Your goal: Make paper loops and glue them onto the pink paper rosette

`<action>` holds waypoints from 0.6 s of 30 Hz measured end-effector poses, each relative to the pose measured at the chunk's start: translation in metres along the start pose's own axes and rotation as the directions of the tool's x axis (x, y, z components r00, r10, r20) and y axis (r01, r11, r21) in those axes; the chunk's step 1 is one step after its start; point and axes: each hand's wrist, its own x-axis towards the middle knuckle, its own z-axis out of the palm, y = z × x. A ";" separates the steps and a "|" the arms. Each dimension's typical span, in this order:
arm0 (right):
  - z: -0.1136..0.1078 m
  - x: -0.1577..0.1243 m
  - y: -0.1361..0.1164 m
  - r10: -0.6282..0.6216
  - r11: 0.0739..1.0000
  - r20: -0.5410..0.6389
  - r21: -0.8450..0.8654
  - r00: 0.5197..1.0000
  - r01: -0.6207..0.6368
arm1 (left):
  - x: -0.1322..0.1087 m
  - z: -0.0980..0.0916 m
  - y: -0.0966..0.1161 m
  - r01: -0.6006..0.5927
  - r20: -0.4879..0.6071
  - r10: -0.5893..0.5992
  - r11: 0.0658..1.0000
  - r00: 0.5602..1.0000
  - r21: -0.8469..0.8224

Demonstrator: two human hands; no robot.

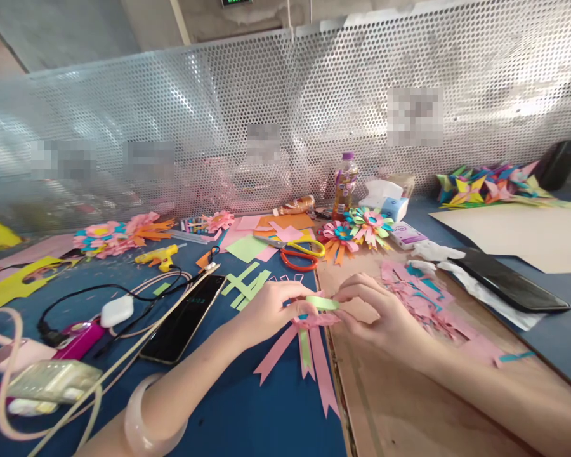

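Observation:
My left hand [271, 309] and my right hand [378, 311] meet at the middle of the blue table [247, 412]. Both pinch a light green paper strip [321, 303], bent into a loop. Under it lies a bundle of pink paper strips [314, 355] with one green strip, fanned out toward me. My left hand's fingers also touch the top of this pink bundle. A pale bangle [145, 425] is on my left wrist. My right forearm rests on a brown cardboard sheet [409, 406].
A black phone [183, 324], cables, a white charger [117, 311] and a yellow glue gun [159, 257] lie left. Scissors [299, 254], paper flowers [356, 231], a bottle [345, 185] and tissues [385, 197] stand behind. Pink scraps [423, 298] and a dark tablet [504, 279] lie right.

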 end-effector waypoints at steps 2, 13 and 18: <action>0.000 -0.001 0.002 -0.023 1.000 0.001 -0.003 1.000 0.023 | 0.000 0.000 0.000 -0.016 -0.014 0.016 1.000 1.000 0.007; 0.001 -0.003 0.004 -0.272 0.917 -0.008 -0.304 0.962 0.257 | -0.001 0.002 -0.001 0.003 -0.050 -0.001 0.999 0.999 0.033; -0.001 -0.002 -0.003 -0.305 0.909 -0.015 -0.301 0.952 0.287 | -0.002 0.004 0.000 0.029 -0.016 -0.028 0.998 0.999 0.064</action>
